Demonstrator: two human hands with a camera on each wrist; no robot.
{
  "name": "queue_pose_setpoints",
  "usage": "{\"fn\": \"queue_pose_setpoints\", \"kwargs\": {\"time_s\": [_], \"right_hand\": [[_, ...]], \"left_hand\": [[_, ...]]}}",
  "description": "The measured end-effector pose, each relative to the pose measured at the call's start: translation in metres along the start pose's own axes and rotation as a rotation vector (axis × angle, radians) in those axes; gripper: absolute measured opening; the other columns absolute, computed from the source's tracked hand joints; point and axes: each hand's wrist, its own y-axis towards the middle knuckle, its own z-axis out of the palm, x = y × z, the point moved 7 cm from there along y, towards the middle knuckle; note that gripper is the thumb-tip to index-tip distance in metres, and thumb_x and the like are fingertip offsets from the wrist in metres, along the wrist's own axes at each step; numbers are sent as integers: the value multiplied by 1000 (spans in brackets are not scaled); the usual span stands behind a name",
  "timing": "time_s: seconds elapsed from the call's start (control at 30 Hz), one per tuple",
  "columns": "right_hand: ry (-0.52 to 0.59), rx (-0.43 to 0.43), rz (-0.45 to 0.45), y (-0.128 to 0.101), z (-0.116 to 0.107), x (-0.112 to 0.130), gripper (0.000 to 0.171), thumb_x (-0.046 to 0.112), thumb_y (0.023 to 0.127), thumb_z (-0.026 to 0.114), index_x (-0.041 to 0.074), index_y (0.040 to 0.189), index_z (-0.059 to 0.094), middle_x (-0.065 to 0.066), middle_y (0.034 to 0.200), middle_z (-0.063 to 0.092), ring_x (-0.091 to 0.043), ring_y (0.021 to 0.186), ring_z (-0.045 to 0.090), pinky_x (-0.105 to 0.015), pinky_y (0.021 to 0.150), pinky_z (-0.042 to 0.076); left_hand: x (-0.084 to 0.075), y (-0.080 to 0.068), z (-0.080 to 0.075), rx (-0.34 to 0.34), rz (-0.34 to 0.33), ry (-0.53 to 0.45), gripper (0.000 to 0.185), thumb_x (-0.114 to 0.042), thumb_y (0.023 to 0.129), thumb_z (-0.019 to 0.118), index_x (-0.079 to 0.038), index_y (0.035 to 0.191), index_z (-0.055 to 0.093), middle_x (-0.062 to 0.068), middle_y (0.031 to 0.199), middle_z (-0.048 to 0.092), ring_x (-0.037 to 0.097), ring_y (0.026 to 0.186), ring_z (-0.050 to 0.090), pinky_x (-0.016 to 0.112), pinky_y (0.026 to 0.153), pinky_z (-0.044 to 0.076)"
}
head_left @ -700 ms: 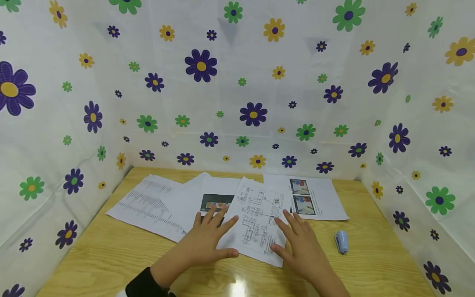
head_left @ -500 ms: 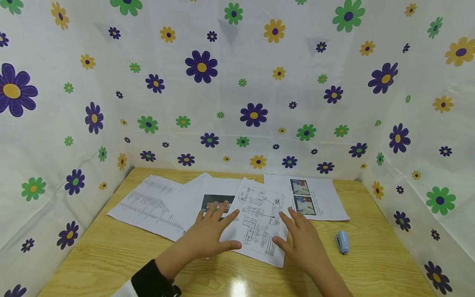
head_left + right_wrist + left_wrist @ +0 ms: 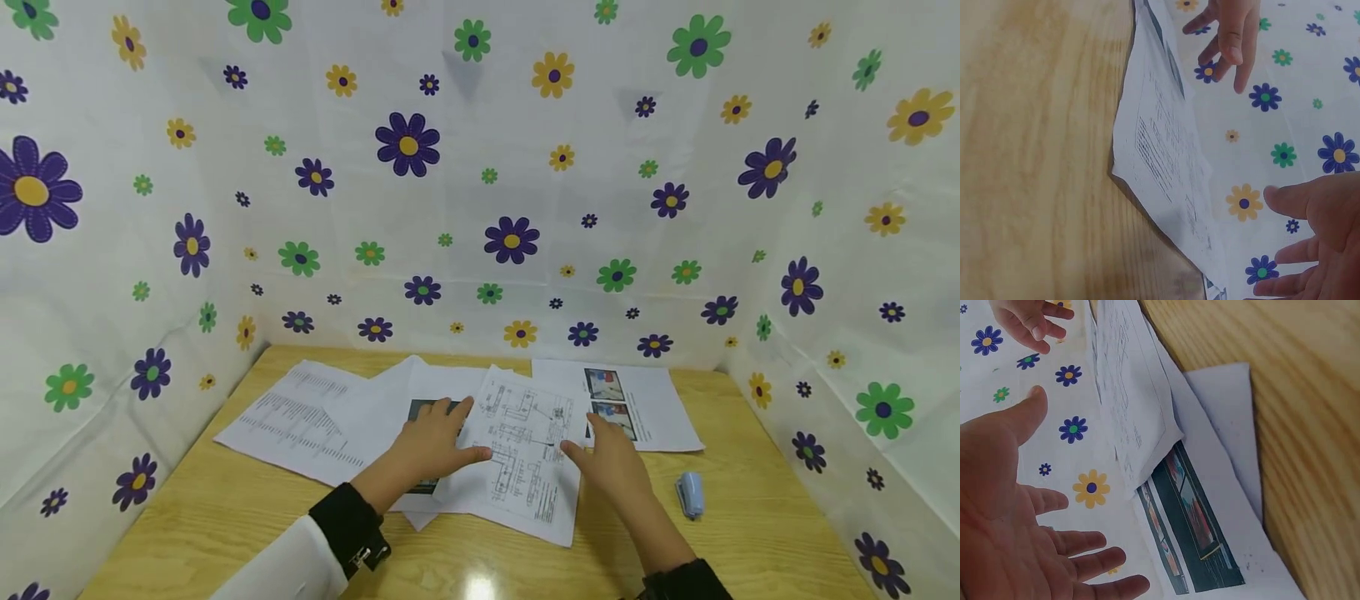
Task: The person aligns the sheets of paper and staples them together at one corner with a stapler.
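Several printed sheets lie spread and overlapping on a wooden table. On top in the middle is a sheet with line diagrams (image 3: 525, 450). My left hand (image 3: 431, 442) is above its left side and over a sheet with a dark picture (image 3: 1194, 519), fingers spread and holding nothing. My right hand (image 3: 611, 462) hovers at the diagram sheet's right edge, its fingers loosely extended and nothing in them. In both wrist views the palms appear apart from the paper. A sheet with lines of text (image 3: 300, 417) lies to the left, and a sheet with two photos (image 3: 656, 408) to the right.
A small light-blue stapler (image 3: 690, 494) stands on the wooden table (image 3: 750, 533), right of my right hand. A white cloth with printed flowers (image 3: 480, 192) hangs behind the table and along both sides.
Both hands have shifted slightly, the left one up and to the right, and their fingers are turned more toward each other. The sheets and the stapler stay where they were on the table.
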Motion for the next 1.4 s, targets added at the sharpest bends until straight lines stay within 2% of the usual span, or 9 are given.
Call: {"fn": "queue_pose_setpoints", "kwargs": {"time_s": [0.13,0.33,0.53,0.67,0.93,1.07,1.2,1.33,1.4], "right_hand": [[-25,5,41,8,2,-4,74,40,96,70,-2,151,43,-32,146,50,-51,134,49,-64,104,45],[18,51,128,22,10,-11,73,38,97,68,-4,150,42,-32,147,48,-51,136,46,-63,107,43],[66,55,179,35,28,-18,75,35,96,69,-6,151,39,-31,150,47,-49,138,45,-60,110,42],[60,21,175,39,33,-19,74,32,94,70,-7,150,41,-31,147,50,-49,136,49,-59,108,44],[97,-8,210,41,35,-15,71,25,93,72,-5,150,41,-29,147,52,-47,132,53,-57,104,49],[111,-36,214,45,36,-17,67,19,92,71,-7,148,43,-29,142,56,-45,127,58,-54,100,51],[155,-78,210,47,36,-20,57,12,92,68,-9,142,50,-28,131,63,-42,118,63,-51,96,53],[218,-120,196,49,35,-22,42,6,91,64,-9,129,62,-25,117,69,-37,105,67,-45,87,56],[244,-128,187,50,35,-23,34,5,91,62,-8,122,67,-23,111,70,-33,98,67,-41,81,57]], "left_hand": [[3,12,6,-2,-43,9,101,-75,85,65,-13,160,35,24,146,50,45,132,50,63,96,50],[5,30,15,-9,-121,-64,91,-62,88,71,-8,155,41,26,139,56,45,126,55,59,94,52],[5,43,27,-21,-190,-63,75,-50,86,80,-3,139,56,19,118,67,39,106,67,60,91,52],[3,47,33,-25,-215,-21,66,-44,82,85,-3,128,61,17,107,68,40,102,68,68,95,48],[-5,47,31,-46,-215,26,61,-30,81,87,-3,128,60,19,109,70,44,107,68,71,100,44],[-7,46,29,-75,-208,6,52,-19,88,79,-1,132,58,20,109,71,43,105,70,73,100,43],[-3,46,28,-123,-213,-56,40,-4,94,65,4,132,56,21,109,71,41,105,71,74,100,42],[4,44,27,-142,-213,-179,31,2,93,61,6,123,61,20,107,71,37,107,69,71,104,41],[8,41,26,-134,-209,-261,25,2,92,60,5,116,65,17,101,70,34,98,70,63,97,51]]}}
